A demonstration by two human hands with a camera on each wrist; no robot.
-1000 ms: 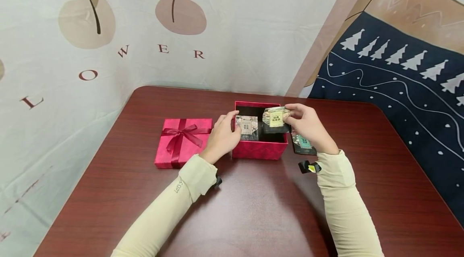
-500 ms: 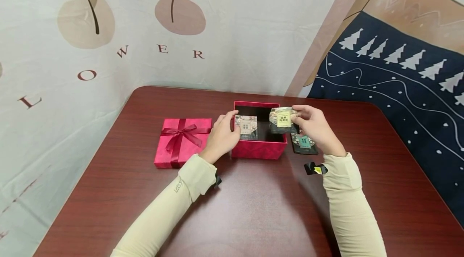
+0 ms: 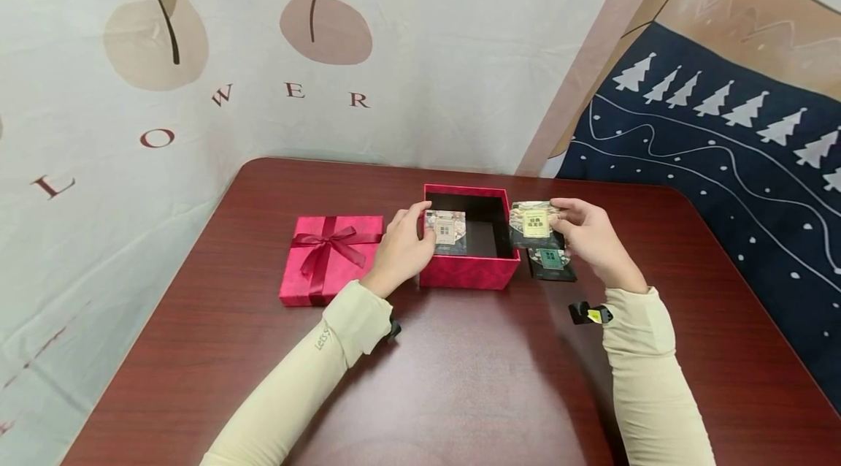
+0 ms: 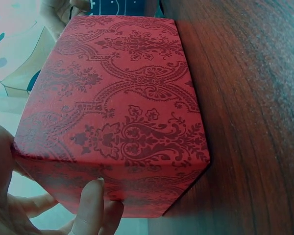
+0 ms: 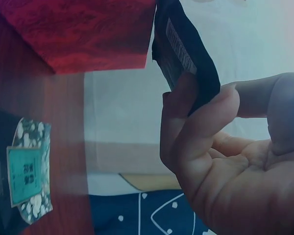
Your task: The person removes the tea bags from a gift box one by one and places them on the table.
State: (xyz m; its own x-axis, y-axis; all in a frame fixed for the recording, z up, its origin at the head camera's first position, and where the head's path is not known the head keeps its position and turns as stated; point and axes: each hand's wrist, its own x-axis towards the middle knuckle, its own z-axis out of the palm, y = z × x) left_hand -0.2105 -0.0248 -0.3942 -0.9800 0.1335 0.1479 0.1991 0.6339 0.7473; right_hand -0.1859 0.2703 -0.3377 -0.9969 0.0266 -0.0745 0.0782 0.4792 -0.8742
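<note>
My right hand (image 3: 594, 239) pinches a dark tea packet (image 3: 535, 223) with a yellow-green label by its right edge. The packet is held up just past the right rim of the red gift box (image 3: 468, 273); its dark barcoded back shows in the right wrist view. With its thumb over the rim and fingers on the outer wall, my left hand (image 3: 402, 245) holds the box's left end. Inside the box, at its left, lies another tea packet (image 3: 447, 231) with a beige label. A teal-labelled tea packet (image 5: 27, 171) lies on the table, partly below the held one.
Left of the box sits its red lid (image 3: 305, 283) with a dark red ribbon bow (image 3: 336, 245). All stands on a brown wooden table (image 3: 427, 378). Behind it hang a pale printed cloth (image 3: 447, 71) and a dark blue tree-print cloth (image 3: 716, 152).
The right hand has carried the yellow-labelled packet rightward, from over the box to beyond its right rim. The left hand keeps its place on the box.
</note>
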